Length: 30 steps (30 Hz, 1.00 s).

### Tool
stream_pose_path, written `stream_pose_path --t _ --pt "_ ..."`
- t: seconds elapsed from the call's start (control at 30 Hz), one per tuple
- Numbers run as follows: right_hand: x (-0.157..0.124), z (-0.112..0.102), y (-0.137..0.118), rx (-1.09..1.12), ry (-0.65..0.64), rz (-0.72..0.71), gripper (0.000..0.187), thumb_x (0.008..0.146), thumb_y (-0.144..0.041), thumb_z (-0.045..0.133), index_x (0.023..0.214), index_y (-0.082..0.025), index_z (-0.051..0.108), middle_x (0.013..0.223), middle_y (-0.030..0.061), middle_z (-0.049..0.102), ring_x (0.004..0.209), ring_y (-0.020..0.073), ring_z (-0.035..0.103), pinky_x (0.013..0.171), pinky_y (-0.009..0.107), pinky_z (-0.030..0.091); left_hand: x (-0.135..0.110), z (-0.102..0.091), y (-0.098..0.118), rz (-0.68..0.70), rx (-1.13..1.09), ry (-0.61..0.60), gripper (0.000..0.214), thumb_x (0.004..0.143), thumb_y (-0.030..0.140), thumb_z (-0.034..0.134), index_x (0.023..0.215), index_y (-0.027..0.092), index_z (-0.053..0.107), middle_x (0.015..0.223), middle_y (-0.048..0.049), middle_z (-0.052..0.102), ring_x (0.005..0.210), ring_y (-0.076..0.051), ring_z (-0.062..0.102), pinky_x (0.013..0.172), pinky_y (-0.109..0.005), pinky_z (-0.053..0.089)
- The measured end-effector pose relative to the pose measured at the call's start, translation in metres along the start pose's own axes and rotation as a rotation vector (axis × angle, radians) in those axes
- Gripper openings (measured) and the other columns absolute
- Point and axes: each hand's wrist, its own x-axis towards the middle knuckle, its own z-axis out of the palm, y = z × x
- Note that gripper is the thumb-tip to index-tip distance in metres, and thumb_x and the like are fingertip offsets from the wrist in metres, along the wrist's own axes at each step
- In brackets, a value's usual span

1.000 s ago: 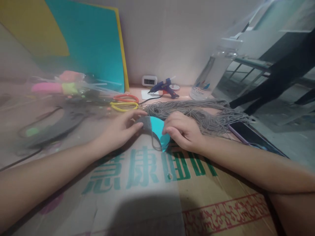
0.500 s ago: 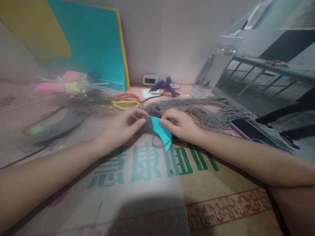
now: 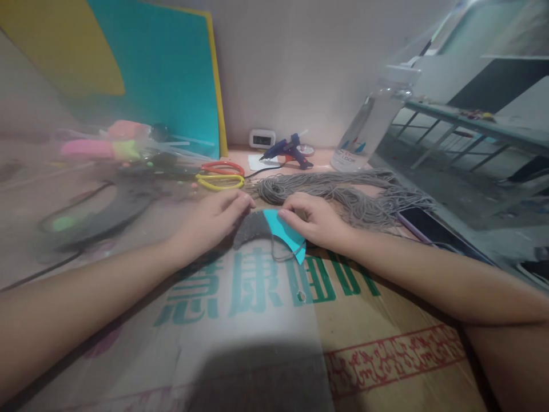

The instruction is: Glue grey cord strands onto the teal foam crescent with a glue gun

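Note:
A curved teal paper shape (image 3: 288, 234), half wrapped in grey yarn, lies on a flattened cardboard box (image 3: 266, 320). My left hand (image 3: 214, 220) holds its grey wrapped end, fingers curled over it. My right hand (image 3: 315, 220) pinches the teal part near the middle, fingers closed. A loose grey yarn strand loops below the shape. A bundle of grey yarn (image 3: 343, 194) lies just behind both hands.
Red and yellow scissors (image 3: 221, 174), a blue glue gun (image 3: 287, 151), a small white clock (image 3: 261, 138) and a clear bottle (image 3: 371, 123) stand at the back. Teal and yellow sheets (image 3: 171, 80) lean on the wall. A phone (image 3: 433, 229) lies at right.
The grey wrapped end of the shape has come into view as my left hand shifted. My right hand slid along the teal part. A dark-clothed person at the right has left the view.

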Motion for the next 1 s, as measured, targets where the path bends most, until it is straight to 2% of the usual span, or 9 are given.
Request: stream_pose_path --t 0.13,0.27,0.33,0.47,0.53,0.6,0.77,0.9,1.0 --pt "0.0002 0.0005 0.001 -0.004 0.03 0.039 0.023 0.09 -0.028 0.051 0.072 -0.017 0.061 0.072 0.0027 0.065 0.071 0.0142 0.057 0.07 0.027 0.042 -0.0006 0.0008 0.0013 -0.059 -0.029 -0.073 0.033 0.088 0.048 0.052 0.097 0.018 0.063 0.066 0.0016 0.061 0.05 -0.013 0.051 0.048 -0.023 0.037" --pt "0.0009 0.0004 0.0025 0.015 0.064 0.052 0.023 0.089 -0.027 0.051 0.071 -0.016 0.061 0.071 0.0025 0.064 0.07 0.0135 0.058 0.068 0.025 0.042 -0.0015 0.0013 0.0025 -0.035 -0.004 -0.092 0.028 0.085 0.043 0.057 0.098 0.018 0.064 0.075 0.0007 0.066 0.055 -0.012 0.055 0.053 -0.023 0.042" --pt "0.0016 -0.0004 0.0027 0.029 0.085 0.079 0.023 0.089 -0.027 0.051 0.07 -0.016 0.06 0.07 0.0021 0.064 0.069 0.0132 0.057 0.067 0.025 0.042 -0.0011 0.0008 0.002 -0.044 0.002 -0.109 0.027 0.086 0.043 0.055 0.093 0.018 0.063 0.072 0.0015 0.064 0.056 -0.012 0.055 0.054 -0.023 0.041" --pt "0.0026 -0.0028 0.003 0.083 0.116 0.152 0.026 0.089 -0.029 0.051 0.067 -0.016 0.058 0.065 -0.0002 0.059 0.063 0.0116 0.053 0.062 0.023 0.039 0.0017 -0.0014 0.0003 0.007 0.05 -0.105 0.034 0.089 0.043 0.047 0.069 0.017 0.055 0.06 0.0027 0.053 0.058 -0.012 0.05 0.053 -0.022 0.037" --pt "0.0028 -0.0032 0.0039 0.109 0.116 0.178 0.027 0.089 -0.03 0.05 0.067 -0.017 0.057 0.064 -0.0011 0.058 0.062 0.011 0.051 0.06 0.023 0.038 0.003 -0.002 -0.0006 0.022 0.037 -0.096 0.038 0.091 0.043 0.044 0.065 0.017 0.052 0.058 0.0029 0.05 0.057 -0.012 0.048 0.053 -0.022 0.036" --pt "0.003 -0.0029 0.0052 0.121 0.11 0.188 0.027 0.089 -0.03 0.05 0.066 -0.017 0.057 0.063 -0.0013 0.057 0.062 0.0109 0.05 0.06 0.023 0.038 0.0036 -0.0019 -0.0011 -0.007 -0.007 -0.106 0.038 0.092 0.045 0.043 0.068 0.017 0.053 0.057 0.0034 0.049 0.054 -0.011 0.047 0.051 -0.022 0.035" --pt "0.0037 -0.0016 0.0073 0.126 0.096 0.171 0.028 0.09 -0.031 0.05 0.067 -0.017 0.057 0.065 -0.001 0.057 0.063 0.0112 0.051 0.062 0.023 0.038 0.0024 0.0008 -0.0007 -0.108 -0.08 -0.16 0.027 0.085 0.045 0.056 0.085 0.018 0.06 0.061 0.0039 0.056 0.051 -0.011 0.05 0.047 -0.021 0.036" --pt "0.0039 -0.0021 0.0062 0.142 0.064 0.174 0.028 0.09 -0.031 0.049 0.067 -0.016 0.057 0.064 -0.0008 0.058 0.063 0.0111 0.051 0.061 0.023 0.039 0.003 0.0022 -0.0027 -0.069 -0.201 -0.13 0.028 0.089 0.044 0.053 0.082 0.017 0.057 0.066 0.0011 0.062 0.058 -0.011 0.055 0.055 -0.021 0.042" --pt "0.0037 -0.0019 0.0055 0.126 0.025 0.176 0.028 0.089 -0.032 0.05 0.068 -0.016 0.059 0.066 0.0002 0.06 0.064 0.0119 0.053 0.063 0.023 0.04 0.0047 0.0018 -0.0055 -0.079 -0.237 -0.102 0.031 0.091 0.045 0.049 0.081 0.017 0.055 0.063 0.0013 0.061 0.056 -0.011 0.053 0.053 -0.021 0.04"
